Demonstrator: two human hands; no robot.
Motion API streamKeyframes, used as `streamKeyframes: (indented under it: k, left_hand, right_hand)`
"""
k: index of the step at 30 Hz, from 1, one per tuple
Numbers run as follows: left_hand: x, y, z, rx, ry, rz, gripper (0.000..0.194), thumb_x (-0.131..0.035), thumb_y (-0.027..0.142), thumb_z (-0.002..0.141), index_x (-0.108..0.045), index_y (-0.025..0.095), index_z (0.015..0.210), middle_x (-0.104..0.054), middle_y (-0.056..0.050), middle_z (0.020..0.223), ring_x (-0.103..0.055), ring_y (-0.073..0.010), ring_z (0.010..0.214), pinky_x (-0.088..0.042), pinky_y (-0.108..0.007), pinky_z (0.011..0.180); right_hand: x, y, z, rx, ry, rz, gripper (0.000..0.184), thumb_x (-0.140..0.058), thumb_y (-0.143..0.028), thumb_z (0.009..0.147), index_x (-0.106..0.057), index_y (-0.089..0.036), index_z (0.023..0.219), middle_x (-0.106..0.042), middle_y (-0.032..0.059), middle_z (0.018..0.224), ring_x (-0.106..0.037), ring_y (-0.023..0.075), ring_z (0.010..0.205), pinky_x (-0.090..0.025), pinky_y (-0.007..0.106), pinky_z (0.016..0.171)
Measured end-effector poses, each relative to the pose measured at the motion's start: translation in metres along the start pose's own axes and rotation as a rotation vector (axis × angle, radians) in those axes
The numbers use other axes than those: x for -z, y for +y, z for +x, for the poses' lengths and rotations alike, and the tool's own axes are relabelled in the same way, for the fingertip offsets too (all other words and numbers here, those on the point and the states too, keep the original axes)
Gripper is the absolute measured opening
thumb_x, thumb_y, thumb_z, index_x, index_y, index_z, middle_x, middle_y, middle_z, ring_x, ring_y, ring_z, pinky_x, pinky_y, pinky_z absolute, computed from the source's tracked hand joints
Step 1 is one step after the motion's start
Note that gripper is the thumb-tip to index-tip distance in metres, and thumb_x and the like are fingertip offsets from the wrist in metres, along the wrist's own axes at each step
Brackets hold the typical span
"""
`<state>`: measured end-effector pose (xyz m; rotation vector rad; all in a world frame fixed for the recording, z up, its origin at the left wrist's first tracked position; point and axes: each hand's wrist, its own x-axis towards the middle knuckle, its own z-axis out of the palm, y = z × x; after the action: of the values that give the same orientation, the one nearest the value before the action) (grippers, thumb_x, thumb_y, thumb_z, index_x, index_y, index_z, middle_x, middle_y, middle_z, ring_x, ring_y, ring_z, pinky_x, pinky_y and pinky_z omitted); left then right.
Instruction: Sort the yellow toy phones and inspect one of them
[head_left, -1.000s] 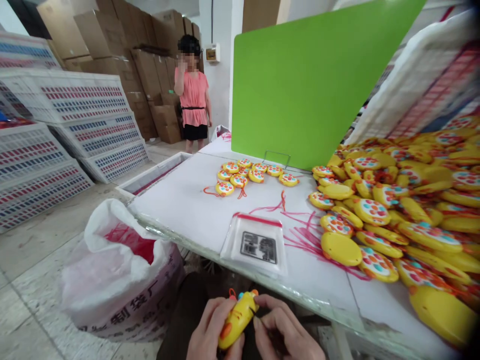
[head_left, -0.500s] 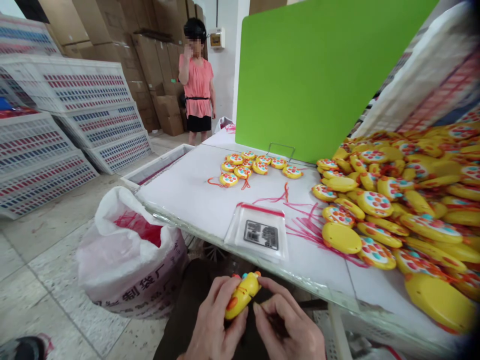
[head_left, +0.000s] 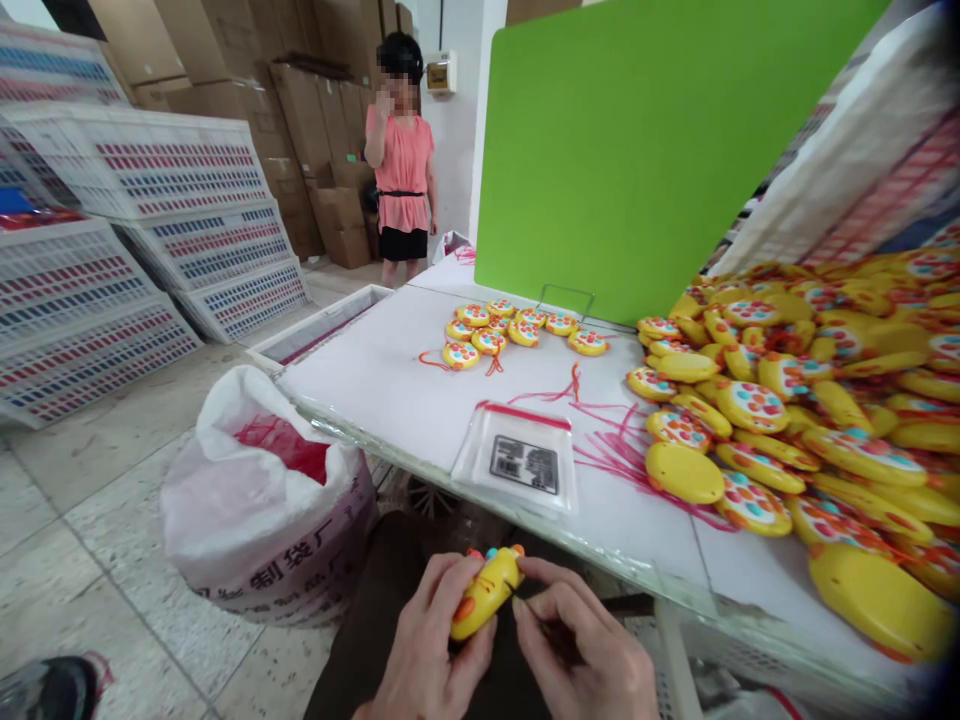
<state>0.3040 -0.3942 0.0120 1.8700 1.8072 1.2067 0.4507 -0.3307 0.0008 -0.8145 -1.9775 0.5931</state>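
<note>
My left hand (head_left: 431, 640) grips a small yellow plastic toy (head_left: 486, 598) with orange, red and blue bumps along its top, above my lap and below the table edge. My right hand (head_left: 589, 645) is closed beside it, pinching a thin dark pointed tool (head_left: 519, 596) whose tip meets the toy's right side. Most of that tool is hidden by the fingers. The right index fingertip touches the toy's orange end. On the table ahead lies a clear plastic pouch (head_left: 525, 460) with a black printed label.
Yellow toys with coloured dots are heaped (head_left: 757, 400) on the right; several more (head_left: 491, 342) sit mid-table. Pink cords (head_left: 615, 460) lie near the heap. A green board (head_left: 600, 150) stands behind. White sack (head_left: 262, 520) and stacked crates (head_left: 187, 165) are left; a person (head_left: 403, 165) stands beyond.
The right hand has shifted slightly, and more of the dark tool's tip now shows against the toy. The left hand keeps its hold. The whole view has moved a little.
</note>
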Motion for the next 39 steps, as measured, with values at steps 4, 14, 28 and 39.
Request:
streamKeyframes:
  k: [4, 14, 28, 39]
  left_hand:
    - [0.0004, 0.0016, 0.0023, 0.026, -0.024, 0.001, 0.034, -0.049, 0.013, 0.083, -0.047, 0.022, 0.115, -0.055, -0.007, 0.104, -0.059, -0.0164, 0.093, -0.05, -0.026, 0.082]
    - [-0.0013, 0.002, -0.0002, 0.074, -0.042, -0.051, 0.035, -0.048, 0.013, 0.083, -0.045, 0.022, 0.117, -0.053, -0.006, 0.105, -0.057, -0.0161, 0.095, -0.048, -0.026, 0.083]
    - [-0.0049, 0.002, -0.0013, 0.085, -0.052, -0.059, 0.036, -0.048, 0.014, 0.084, -0.043, 0.023, 0.119, -0.053, -0.006, 0.107, -0.056, -0.0161, 0.096, -0.047, -0.026, 0.083]
    - [-0.002, 0.007, 0.0025, 0.089, -0.062, -0.057, 0.033, -0.049, 0.014, 0.083, -0.048, 0.022, 0.115, -0.054, -0.007, 0.105, -0.057, -0.0174, 0.096, -0.048, -0.026, 0.083]
  right_hand:
    - [-0.0011, -0.0005, -0.0005, 0.002, 0.005, 0.004, 0.018, -0.05, -0.017, 0.083, -0.051, -0.019, 0.065, -0.067, 0.009, 0.091, -0.068, 0.0146, 0.075, -0.051, 0.015, 0.054]
    - [-0.0015, 0.0001, -0.002, -0.044, 0.007, 0.039, 0.019, -0.05, -0.016, 0.082, -0.051, -0.019, 0.064, -0.066, 0.0075, 0.091, -0.066, 0.0122, 0.068, -0.05, 0.015, 0.055]
    - [-0.0093, 0.0009, -0.0094, -0.146, 0.074, 0.124, 0.018, -0.051, -0.018, 0.083, -0.05, -0.02, 0.066, -0.063, 0.0041, 0.095, -0.062, 0.0097, 0.063, -0.048, 0.017, 0.061]
    - [-0.0066, 0.0001, -0.007, -0.176, 0.057, 0.106, 0.018, -0.051, -0.019, 0.082, -0.05, -0.02, 0.064, -0.062, 0.0043, 0.097, -0.056, 0.0069, 0.052, -0.047, 0.018, 0.057]
